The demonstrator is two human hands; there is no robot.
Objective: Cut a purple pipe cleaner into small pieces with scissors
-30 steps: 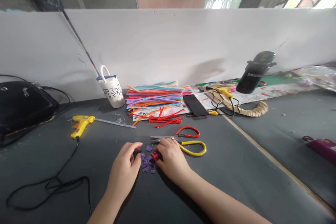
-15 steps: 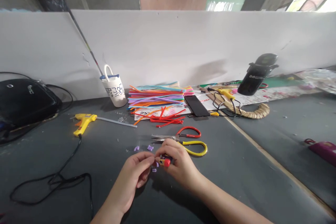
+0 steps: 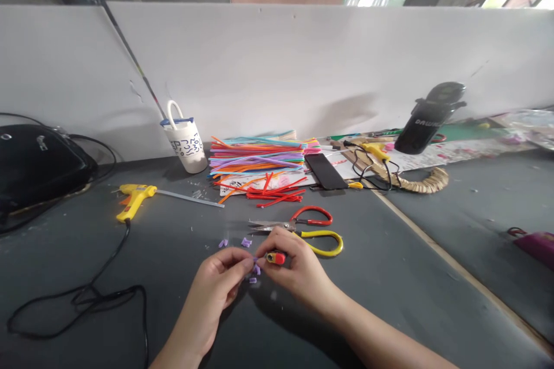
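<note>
My left hand (image 3: 220,279) is closed, with thumb and forefinger pinching a small purple piece (image 3: 255,260). My right hand (image 3: 294,259) meets it at the fingertips, closed round a small tool with a red and yellow end (image 3: 276,258); its fingertips also touch the purple piece. Just below the fingertips more purple bits (image 3: 253,280) lie on the dark table, and others (image 3: 246,242) lie beyond my left hand. Scissors (image 3: 315,234) with one red and one yellow handle rest open behind my right hand.
Colourful pipe cleaners (image 3: 259,158) and loose red ones (image 3: 277,193) lie at the back. A yellow glue gun (image 3: 136,199) with a trailing cord is on the left. Behind stand a white cup (image 3: 186,147) and a black bottle (image 3: 426,121); a phone (image 3: 326,172) lies between them.
The view has tilted and shifted slightly. My right hand has turned a little, so the red-ended tool sits higher and more sideways. Both hands remain together at the fingertips.
</note>
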